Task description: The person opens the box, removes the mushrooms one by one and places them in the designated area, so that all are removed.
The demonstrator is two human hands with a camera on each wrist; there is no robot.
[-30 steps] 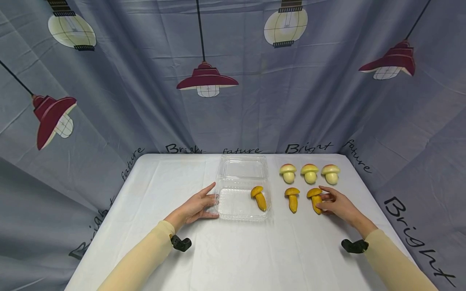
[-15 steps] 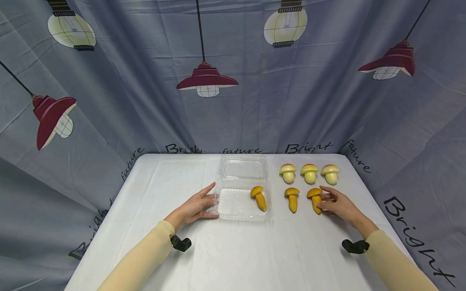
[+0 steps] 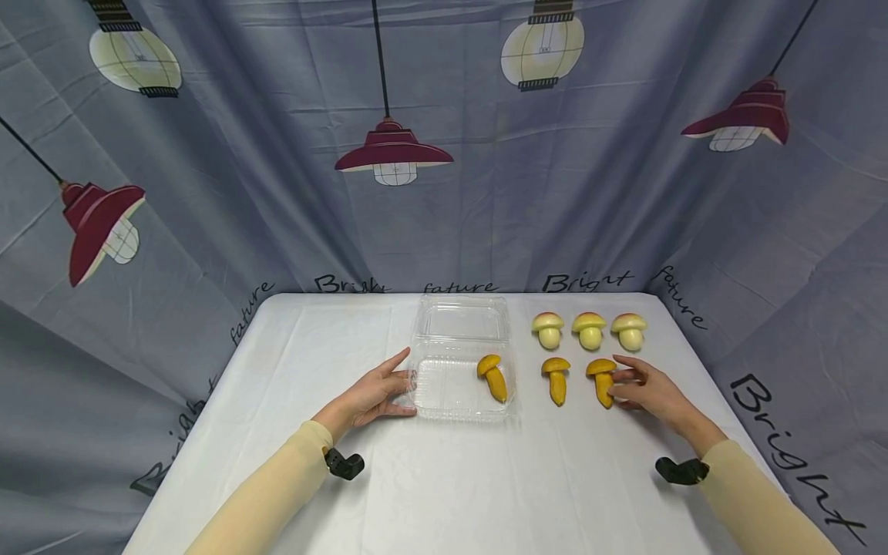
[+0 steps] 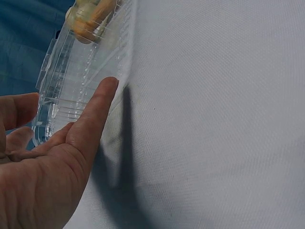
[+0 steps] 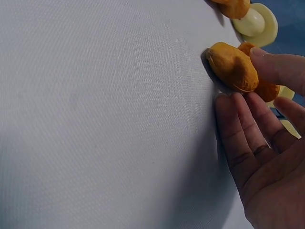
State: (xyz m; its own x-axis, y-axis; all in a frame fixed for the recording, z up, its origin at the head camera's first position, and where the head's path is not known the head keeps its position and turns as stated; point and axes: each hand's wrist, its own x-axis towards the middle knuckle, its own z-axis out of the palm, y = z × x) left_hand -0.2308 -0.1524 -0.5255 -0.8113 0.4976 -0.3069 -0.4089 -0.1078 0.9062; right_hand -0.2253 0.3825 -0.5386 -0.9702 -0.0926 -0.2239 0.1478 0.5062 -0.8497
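Note:
In the head view my left hand (image 3: 375,393) has its fingers spread at the left side of a clear plastic clamshell box (image 3: 444,408), whose lid lies back. One yellow-brown toy mushroom (image 3: 496,383) lies in the box's right part. To the right, my right hand (image 3: 648,393) is beside another yellow-brown mushroom (image 3: 602,378) on the table. The right wrist view shows this mushroom (image 5: 231,67) between the thumb (image 5: 271,67) and the nearly straight fingers. The thumb tip overlaps it there; how firmly it touches cannot be told.
A third yellow-brown mushroom (image 3: 557,383) lies left of the right hand. Behind is a row of pale mushrooms: left (image 3: 549,331), middle (image 3: 590,333) and right (image 3: 630,333). The white table (image 3: 444,493) ends at a grey-blue curtain (image 3: 444,231).
My right hand has shifted slightly right, its thumb now overlapping less of the mushroom stem. The mushroom beside it has also shifted very slightly right. My left hand and the box stay put.

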